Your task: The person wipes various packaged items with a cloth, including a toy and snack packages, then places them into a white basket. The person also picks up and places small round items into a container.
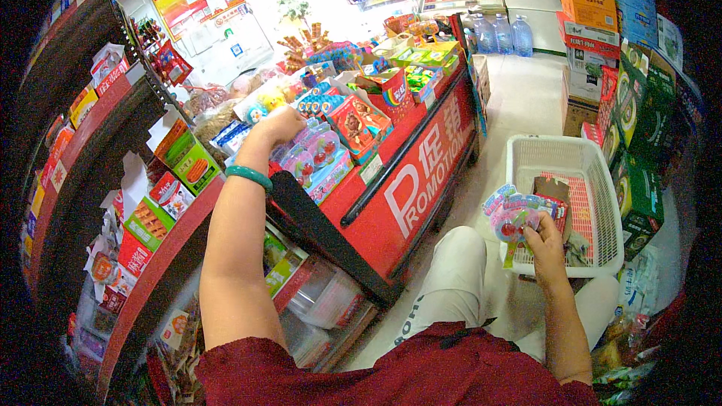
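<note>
My right hand (546, 242) pinches a few clear plastic candy packs (510, 219) with red cherry shapes inside and a pink and blue card. It holds them over the near left side of a white plastic basket (612, 208). Inside the basket are an open cardboard box (551, 187) and a red mesh-like sheet (581, 203). My left hand (282, 124) reaches to the back of a display box (333, 175) of similar cherry packs (324, 146) on the red promotion stand. Its fingertips are hidden, so its grip cannot be seen.
The red promotion stand (361, 231) carries several snack boxes. Curved shelves (163, 248) of packaged snacks rise on the left. Stacked cartons (637, 197) line the right side. Large water bottles (502, 34) stand at the far end of the tiled aisle (516, 96).
</note>
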Motion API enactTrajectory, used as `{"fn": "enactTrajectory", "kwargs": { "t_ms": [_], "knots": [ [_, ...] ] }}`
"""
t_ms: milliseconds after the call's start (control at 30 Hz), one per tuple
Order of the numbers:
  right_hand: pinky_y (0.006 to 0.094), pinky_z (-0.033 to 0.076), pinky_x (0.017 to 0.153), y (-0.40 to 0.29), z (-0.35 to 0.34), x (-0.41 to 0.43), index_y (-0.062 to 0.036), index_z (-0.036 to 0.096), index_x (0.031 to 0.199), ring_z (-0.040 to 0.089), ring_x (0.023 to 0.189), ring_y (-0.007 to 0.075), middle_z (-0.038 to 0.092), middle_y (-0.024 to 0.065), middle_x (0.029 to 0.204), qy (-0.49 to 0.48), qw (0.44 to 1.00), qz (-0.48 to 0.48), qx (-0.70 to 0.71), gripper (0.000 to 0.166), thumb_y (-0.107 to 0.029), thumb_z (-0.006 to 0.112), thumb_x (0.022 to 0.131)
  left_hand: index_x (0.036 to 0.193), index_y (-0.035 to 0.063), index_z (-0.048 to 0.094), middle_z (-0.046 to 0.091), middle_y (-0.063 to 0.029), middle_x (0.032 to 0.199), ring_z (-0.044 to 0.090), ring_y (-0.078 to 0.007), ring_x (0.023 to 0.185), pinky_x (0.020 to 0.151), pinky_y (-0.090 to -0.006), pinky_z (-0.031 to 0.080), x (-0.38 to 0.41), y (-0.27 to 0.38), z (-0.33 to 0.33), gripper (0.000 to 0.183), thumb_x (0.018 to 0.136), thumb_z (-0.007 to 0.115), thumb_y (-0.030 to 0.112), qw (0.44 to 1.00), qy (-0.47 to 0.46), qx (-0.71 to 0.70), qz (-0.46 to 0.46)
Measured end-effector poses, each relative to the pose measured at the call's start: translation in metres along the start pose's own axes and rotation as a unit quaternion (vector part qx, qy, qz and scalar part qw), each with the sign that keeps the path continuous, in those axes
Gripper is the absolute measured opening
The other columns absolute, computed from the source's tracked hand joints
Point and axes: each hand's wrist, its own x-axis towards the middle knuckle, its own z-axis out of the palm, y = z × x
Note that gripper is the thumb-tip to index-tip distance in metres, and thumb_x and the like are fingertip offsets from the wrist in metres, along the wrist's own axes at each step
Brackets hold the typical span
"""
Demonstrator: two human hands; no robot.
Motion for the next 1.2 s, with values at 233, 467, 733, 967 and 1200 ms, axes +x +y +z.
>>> {"fn": "enactTrajectory", "kwargs": {
  "t_ms": [233,467,733,967,1200],
  "knots": [
    [0.0272,0.047,0.075,0.011,-0.003,0.004,-0.0038,0.051,0.107,0.056,0.088,0.0122,0.058,0.0048,0.098,0.000,0.999,-0.037,-0.028,0.022,-0.011,0.053,0.086,0.081,0.0033,0.069,0.064,-0.0222,0.081,0.064,-0.0339,0.078,0.073,-0.0411,0.050,-0.001,-0.014,-0.003,0.025,0.077,0.058,0.025,0.994,0.094,0.058,0.013],
    [0.0303,0.044,0.086,0.009,-0.002,0.005,-0.0035,0.051,0.108,0.055,0.095,0.0144,0.058,0.0054,0.100,0.020,0.999,-0.032,0.000,0.022,-0.008,0.052,0.086,0.077,0.0000,0.067,0.063,-0.0237,0.082,0.062,-0.0389,0.079,0.076,-0.0447,0.048,-0.014,-0.009,-0.029,0.027,0.078,0.053,0.023,0.985,0.164,0.047,-0.020],
    [0.0308,0.042,0.089,0.002,-0.005,0.011,-0.0025,0.047,0.112,0.053,0.100,0.0146,0.055,0.0060,0.106,0.041,0.997,-0.068,0.004,0.026,-0.004,0.048,0.086,0.084,-0.0041,0.064,0.062,-0.0226,0.074,0.064,-0.0310,0.073,0.069,-0.0396,0.048,-0.057,0.016,-0.078,0.030,0.085,0.053,0.024,0.953,0.284,-0.104,-0.028],
    [0.0320,0.042,0.094,-0.055,0.035,0.035,-0.0010,0.037,0.128,0.053,0.108,0.0196,0.053,0.0126,0.120,-0.001,0.989,-0.127,0.075,0.045,-0.008,0.055,0.088,0.083,-0.0054,0.062,0.060,-0.0077,0.065,0.054,-0.0117,0.059,0.056,-0.0291,0.043,-0.085,0.088,-0.058,0.026,0.089,0.054,0.019,0.931,0.220,-0.279,0.081],
    [0.0293,0.044,0.088,-0.074,0.077,0.054,-0.0026,0.048,0.117,0.055,0.099,0.0137,0.058,0.0063,0.107,-0.095,0.984,-0.121,0.086,0.032,-0.013,0.058,0.088,0.077,-0.0042,0.057,0.051,-0.0018,0.061,0.046,-0.0094,0.058,0.053,-0.0283,0.038,-0.095,0.166,0.009,0.025,0.089,0.053,0.017,0.909,0.102,-0.340,0.218]
  ]
}}
